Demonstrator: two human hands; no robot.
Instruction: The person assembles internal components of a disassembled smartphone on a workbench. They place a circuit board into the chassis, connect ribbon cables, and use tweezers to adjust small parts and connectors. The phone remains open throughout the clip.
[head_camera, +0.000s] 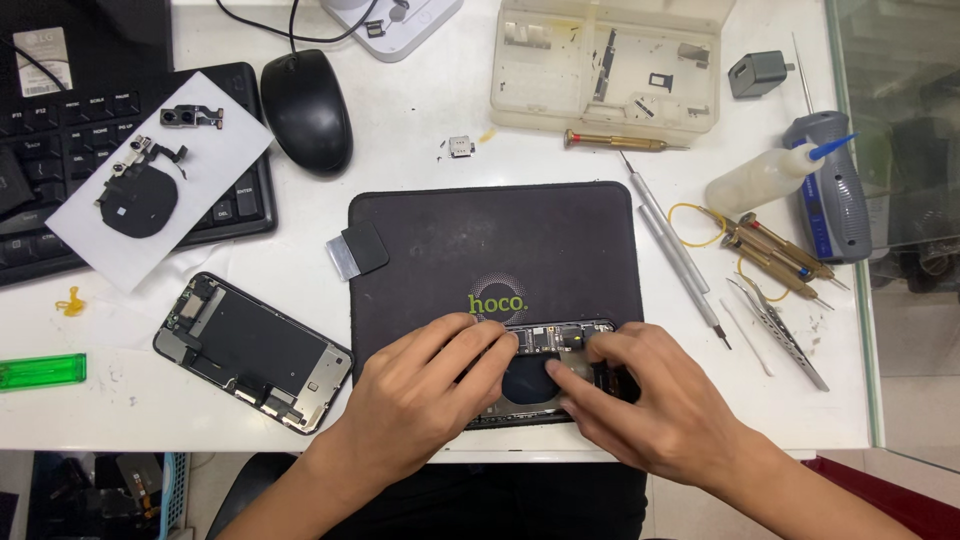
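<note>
An opened phone body lies on a black work mat near the table's front edge, its circuit board and a dark round coil showing between my hands. My left hand rests on the phone's left side, fingers curled over its edge. My right hand covers the right side, with fingertips pressing on parts inside the phone. Both hands hide much of the phone. No tool is visible in either hand.
A detached phone screen lies left of the mat. White paper with small phone parts rests on a keyboard. Also present: a mouse, parts box, screwdrivers, tweezers, squeeze bottle, green lighter.
</note>
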